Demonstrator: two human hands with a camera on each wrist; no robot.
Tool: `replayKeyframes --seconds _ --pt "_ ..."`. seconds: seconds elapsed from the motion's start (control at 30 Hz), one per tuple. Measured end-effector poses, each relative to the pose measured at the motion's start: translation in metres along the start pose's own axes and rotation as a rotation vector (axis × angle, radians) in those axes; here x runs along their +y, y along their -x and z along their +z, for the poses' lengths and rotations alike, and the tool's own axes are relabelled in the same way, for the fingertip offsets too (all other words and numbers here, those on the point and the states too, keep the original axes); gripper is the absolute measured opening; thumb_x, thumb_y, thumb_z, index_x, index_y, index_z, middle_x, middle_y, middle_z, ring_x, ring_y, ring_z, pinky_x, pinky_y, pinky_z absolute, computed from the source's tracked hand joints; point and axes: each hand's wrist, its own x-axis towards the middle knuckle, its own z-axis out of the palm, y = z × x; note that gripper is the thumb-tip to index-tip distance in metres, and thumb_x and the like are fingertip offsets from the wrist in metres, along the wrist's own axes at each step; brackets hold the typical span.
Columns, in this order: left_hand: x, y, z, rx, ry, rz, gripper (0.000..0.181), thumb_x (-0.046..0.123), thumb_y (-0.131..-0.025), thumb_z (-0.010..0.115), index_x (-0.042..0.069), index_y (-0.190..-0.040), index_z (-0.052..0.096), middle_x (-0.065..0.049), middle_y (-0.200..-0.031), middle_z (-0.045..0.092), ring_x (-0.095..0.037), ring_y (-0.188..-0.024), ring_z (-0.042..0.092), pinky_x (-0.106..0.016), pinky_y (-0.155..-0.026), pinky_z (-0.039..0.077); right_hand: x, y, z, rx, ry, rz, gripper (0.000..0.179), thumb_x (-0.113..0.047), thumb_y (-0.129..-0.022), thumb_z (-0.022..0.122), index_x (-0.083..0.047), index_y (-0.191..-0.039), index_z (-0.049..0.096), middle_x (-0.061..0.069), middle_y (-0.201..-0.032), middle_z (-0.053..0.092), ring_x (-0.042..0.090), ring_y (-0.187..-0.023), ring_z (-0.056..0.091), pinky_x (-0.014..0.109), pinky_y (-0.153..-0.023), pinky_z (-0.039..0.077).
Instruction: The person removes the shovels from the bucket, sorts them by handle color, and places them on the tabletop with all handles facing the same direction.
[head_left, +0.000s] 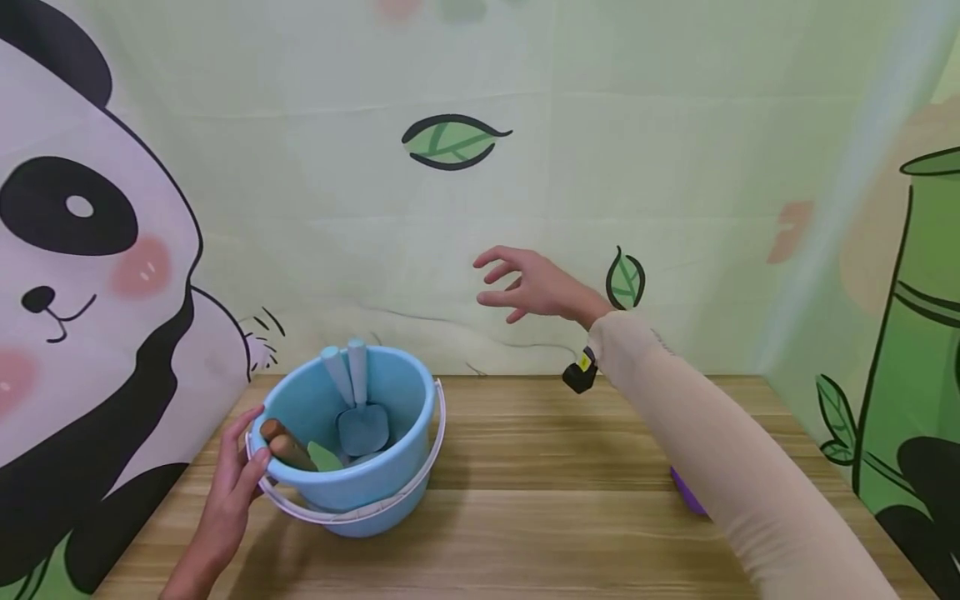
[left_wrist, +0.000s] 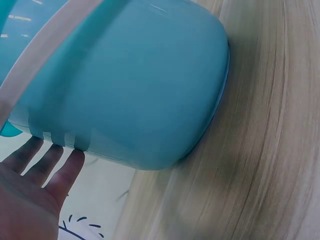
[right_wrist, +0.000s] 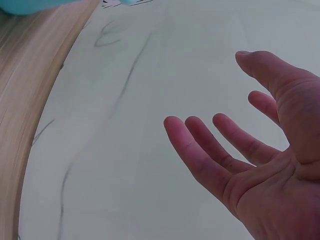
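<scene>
A light blue bucket stands on the table, its pale handle hanging down round the front. My left hand touches the bucket's left side at the rim. In the left wrist view, fairly straight fingers meet the outer wall with their tips. Inside the bucket, two light blue tool handles lean on the far wall above a square shovel blade. A brown rounded piece and a green leaf-like piece lie at its left. My right hand hangs in the air, fingers spread and loosely bent, holding nothing.
The wooden table ends at a printed cloth backdrop with a panda, leaves and bamboo. A purple object shows partly from behind my right sleeve. A small black device sits at my right wrist.
</scene>
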Motion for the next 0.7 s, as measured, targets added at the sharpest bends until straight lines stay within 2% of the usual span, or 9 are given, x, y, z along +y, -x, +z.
replayKeyframes --seconds 0.07,0.13,0.2,0.3,0.5,0.6,0.7 --pt "-0.001 -0.001 0.000 0.001 -0.011 -0.001 0.057 0.029 -0.112 0.036 0.029 -0.164 0.013 -0.017 -0.161 0.022 -0.049 -0.138 0.037 -0.043 -0.092 0.053 -0.002 -0.003 0.002 0.006 -0.032 -0.004 0.058 -0.025 -0.095 0.076 -0.014 -0.145 0.051 0.020 -0.140 0.055 0.032 -0.109 0.067 0.047 -0.078 0.060" --pt "-0.002 -0.001 0.000 0.002 -0.021 -0.005 0.056 0.029 -0.112 0.036 0.029 -0.163 0.014 -0.015 -0.160 0.024 -0.040 -0.135 0.041 -0.028 -0.085 0.051 -0.005 -0.007 0.005 0.008 -0.059 -0.004 0.059 -0.024 -0.095 0.076 -0.013 -0.146 0.050 0.021 -0.141 0.055 0.032 -0.110 0.067 0.046 -0.078 0.060" --pt "-0.003 -0.002 0.000 0.005 -0.020 -0.013 0.056 0.029 -0.112 0.037 0.030 -0.163 0.015 -0.014 -0.160 0.024 -0.030 -0.133 0.043 -0.023 -0.082 0.050 -0.009 -0.010 0.008 0.005 -0.084 -0.006 0.059 -0.023 -0.095 0.076 -0.012 -0.147 0.049 0.021 -0.141 0.054 0.032 -0.111 0.066 0.045 -0.078 0.060" --pt "-0.004 -0.003 -0.001 0.009 -0.027 -0.018 0.056 0.030 -0.112 0.036 0.031 -0.163 0.015 -0.013 -0.160 0.023 -0.026 -0.131 0.044 -0.025 -0.083 0.051 -0.015 -0.015 0.013 0.004 -0.099 -0.008 0.058 -0.022 -0.095 0.076 -0.012 -0.146 0.050 0.021 -0.141 0.054 0.031 -0.111 0.066 0.044 -0.078 0.060" --pt "-0.003 -0.005 -0.001 0.008 -0.026 -0.004 0.056 0.030 -0.112 0.036 0.030 -0.164 0.013 -0.016 -0.161 0.024 -0.048 -0.135 0.038 -0.036 -0.087 0.052 -0.025 -0.023 0.026 0.006 -0.129 -0.003 0.050 -0.022 -0.096 0.075 -0.016 -0.141 0.054 0.016 -0.137 0.058 0.029 -0.110 0.066 0.045 -0.078 0.061" --pt "-0.003 -0.004 0.000 0.007 -0.031 -0.006 0.057 0.031 -0.112 0.035 0.030 -0.164 0.012 -0.016 -0.161 0.024 -0.049 -0.135 0.039 -0.041 -0.088 0.052 -0.028 -0.028 0.034 -0.001 -0.149 0.009 0.048 -0.022 -0.096 0.074 -0.015 -0.140 0.055 0.014 -0.133 0.060 0.029 -0.110 0.067 0.045 -0.078 0.060" --pt "-0.002 -0.004 0.001 0.008 -0.036 -0.008 0.057 0.031 -0.112 0.035 0.030 -0.163 0.012 -0.016 -0.161 0.024 -0.049 -0.135 0.039 -0.041 -0.088 0.053 -0.030 -0.033 0.043 -0.006 -0.178 0.023 0.047 -0.021 -0.097 0.074 -0.014 -0.140 0.056 0.014 -0.132 0.061 0.031 -0.110 0.066 0.046 -0.079 0.060"
